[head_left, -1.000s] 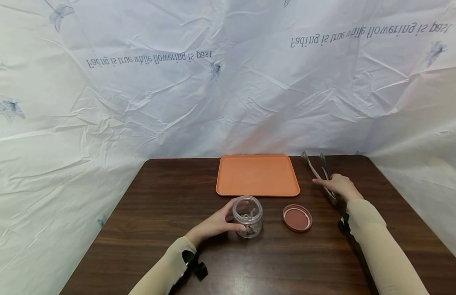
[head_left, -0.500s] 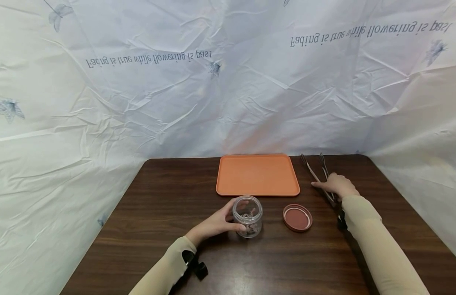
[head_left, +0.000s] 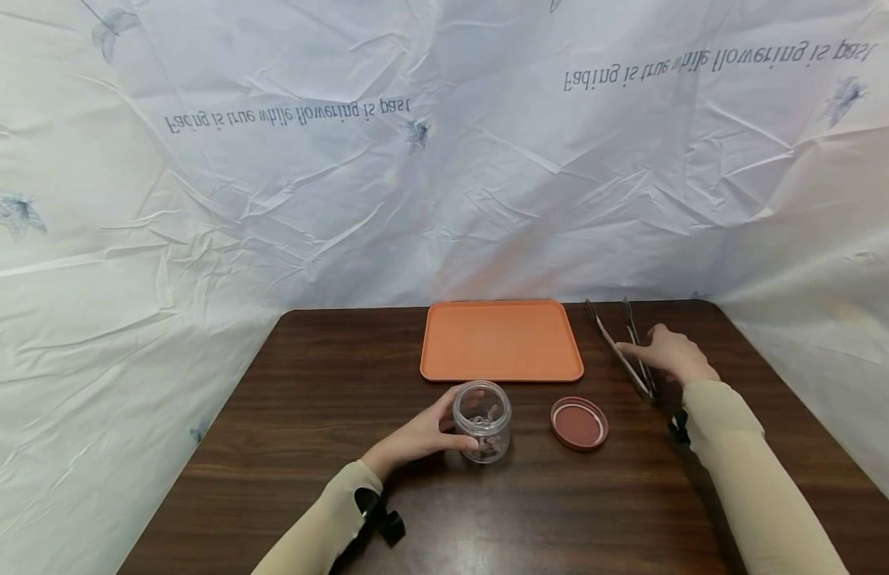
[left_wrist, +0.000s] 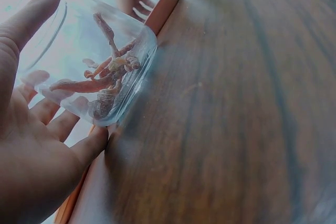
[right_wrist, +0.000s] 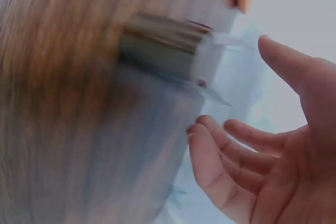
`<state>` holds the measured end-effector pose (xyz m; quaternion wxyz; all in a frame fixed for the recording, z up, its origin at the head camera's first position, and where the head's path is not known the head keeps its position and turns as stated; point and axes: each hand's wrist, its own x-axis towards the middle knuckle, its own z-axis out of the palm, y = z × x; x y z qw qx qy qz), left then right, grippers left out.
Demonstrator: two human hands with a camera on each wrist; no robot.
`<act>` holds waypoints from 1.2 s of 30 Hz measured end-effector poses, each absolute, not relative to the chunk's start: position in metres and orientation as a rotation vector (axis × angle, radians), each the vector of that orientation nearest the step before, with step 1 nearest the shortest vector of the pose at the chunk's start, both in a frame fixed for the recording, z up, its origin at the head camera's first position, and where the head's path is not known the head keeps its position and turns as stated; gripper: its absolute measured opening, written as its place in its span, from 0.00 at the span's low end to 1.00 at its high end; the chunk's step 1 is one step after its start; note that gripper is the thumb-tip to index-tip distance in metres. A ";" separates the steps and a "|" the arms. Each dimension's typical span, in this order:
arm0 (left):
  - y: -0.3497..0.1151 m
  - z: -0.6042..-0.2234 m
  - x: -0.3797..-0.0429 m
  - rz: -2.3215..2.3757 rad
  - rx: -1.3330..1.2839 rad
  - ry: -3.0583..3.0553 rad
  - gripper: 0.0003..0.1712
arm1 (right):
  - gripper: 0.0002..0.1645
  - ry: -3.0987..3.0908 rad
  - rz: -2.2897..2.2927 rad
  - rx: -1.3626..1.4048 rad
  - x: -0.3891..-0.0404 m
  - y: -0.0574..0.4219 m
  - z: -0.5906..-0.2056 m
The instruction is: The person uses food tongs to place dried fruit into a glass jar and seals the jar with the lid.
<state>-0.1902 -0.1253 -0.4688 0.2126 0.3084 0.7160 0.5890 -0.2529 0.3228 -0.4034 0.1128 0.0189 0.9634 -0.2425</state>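
My left hand (head_left: 424, 434) holds a clear open-topped jar (head_left: 494, 439) upright on the table, thumb on the near side and fingers round the far side. Inside it, the left wrist view shows several shrivelled, reddish-brown, root-like pieces (left_wrist: 105, 84); their exact kind is unclear. A pair of metal tongs (head_left: 646, 386) lies on the table at the right, arms spread and tips pointing away. Just over and beside the tongs is my right hand (head_left: 674, 355). In the right wrist view its fingers are loosely bent, apart from the blurred tongs (right_wrist: 163, 48), with nothing held.
An orange tray (head_left: 502, 343) lies at the back of the dark wooden table (head_left: 329, 399). Between jar and tongs rests a reddish-brown round lid (head_left: 579, 425), inner side up. White printed sheeting (head_left: 343, 200) hangs behind the table and along both sides.
The right hand, at the tongs earlier, has let go and shifted slightly right and up. The tongs' tips turned a little and now lie still. The left hand and jar have not moved.
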 end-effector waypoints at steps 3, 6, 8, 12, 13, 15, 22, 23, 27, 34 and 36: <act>-0.126 -0.467 -0.190 1.640 0.853 1.977 0.48 | 0.61 2.884 -0.691 0.019 -0.250 0.321 -0.397; -0.126 -0.467 -0.190 1.648 0.858 1.966 0.48 | 0.60 2.905 -0.670 -0.051 -0.246 0.314 -0.391; -0.126 -0.467 -0.191 1.650 0.863 1.965 0.48 | 0.59 2.909 -0.662 -0.109 -0.242 0.307 -0.389; -0.126 -0.467 -0.191 1.646 0.869 1.968 0.48 | 0.56 2.883 -0.683 -0.243 -0.230 0.290 -0.392; -0.126 -0.467 -0.190 1.646 0.869 1.971 0.48 | 0.55 2.869 -0.695 -0.278 -0.227 0.286 -0.394; -0.127 -0.467 -0.190 1.648 0.870 1.976 0.48 | 0.54 2.844 -0.717 -0.342 -0.220 0.278 -0.398; -0.125 -0.467 -0.188 1.642 0.872 1.991 0.49 | 0.55 2.814 -0.765 -0.519 -0.197 0.258 -0.407; -0.125 -0.467 -0.188 1.640 0.871 1.992 0.49 | 0.56 2.807 -0.774 -0.544 -0.195 0.256 -0.408; -0.125 -0.468 -0.189 1.637 0.874 1.994 0.48 | 0.59 2.777 -0.780 -0.622 -0.185 0.252 -0.412; -0.124 -0.470 -0.191 1.644 0.889 1.986 0.47 | 0.63 2.728 -0.736 -0.669 -0.178 0.250 -0.423; -0.124 -0.470 -0.192 1.643 0.886 1.980 0.47 | 0.63 2.728 -0.731 -0.676 -0.177 0.249 -0.425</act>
